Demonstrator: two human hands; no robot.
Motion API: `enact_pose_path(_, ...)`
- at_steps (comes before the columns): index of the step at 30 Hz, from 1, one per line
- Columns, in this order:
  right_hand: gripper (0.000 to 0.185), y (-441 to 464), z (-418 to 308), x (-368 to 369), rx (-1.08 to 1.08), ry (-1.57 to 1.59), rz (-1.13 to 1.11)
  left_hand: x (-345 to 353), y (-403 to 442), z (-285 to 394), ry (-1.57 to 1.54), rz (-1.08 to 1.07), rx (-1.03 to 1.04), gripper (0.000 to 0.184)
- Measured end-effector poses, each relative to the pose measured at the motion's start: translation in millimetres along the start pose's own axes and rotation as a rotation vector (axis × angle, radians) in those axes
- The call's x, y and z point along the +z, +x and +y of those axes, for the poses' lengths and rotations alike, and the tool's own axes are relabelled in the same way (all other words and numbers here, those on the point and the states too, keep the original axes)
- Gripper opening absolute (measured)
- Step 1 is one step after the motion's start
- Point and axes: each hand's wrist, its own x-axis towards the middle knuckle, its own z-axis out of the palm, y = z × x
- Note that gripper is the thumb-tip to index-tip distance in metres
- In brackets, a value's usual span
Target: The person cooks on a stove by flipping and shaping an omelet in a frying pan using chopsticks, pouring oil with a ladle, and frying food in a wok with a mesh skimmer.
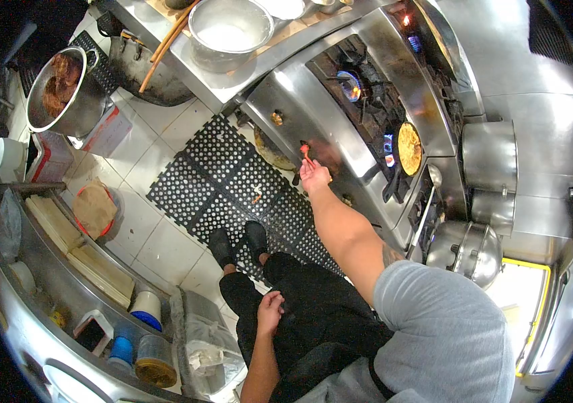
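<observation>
At the stove's front panel (293, 101), my right hand (314, 176) reaches out with its fingers closed on a small red handle (305, 152). Whether that handle is fixed to the panel, I cannot tell. Brass-coloured knobs (277, 118) sit along the same panel. My left hand (271, 310) hangs near my thigh, its fingers loosely curled and nothing visible sticking out of them. On the stove, a pan (409, 149) with a yellow, round, flat food stands over a blue flame. Another burner (349, 85) also burns, with no pan on it.
A ladle (434, 178) lies right of the pan, near metal pots (490, 156). A large metal bowl (230, 30) stands on the counter. A pot of browned food (61, 87) rests on a box at left. Below is a perforated black mat (219, 176); shelves (102, 275) curve at lower left.
</observation>
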Motion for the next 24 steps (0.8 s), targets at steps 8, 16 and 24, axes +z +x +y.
enact_pose_path(8,0.024,6.2,-2.6,0.9,0.006,0.002,0.047,-1.2,0.6,3.1,0.019,-0.008,0.012,0.030)
enact_pose_path(16,0.019,0.3,-4.5,1.8,0.023,-0.006,0.048,0.8,-1.8,7.5,0.044,0.000,0.002,0.029)
enact_pose_path(24,0.020,0.4,-5.7,2.3,0.013,-0.010,0.067,1.3,-0.1,5.1,0.020,0.002,-0.003,0.028)
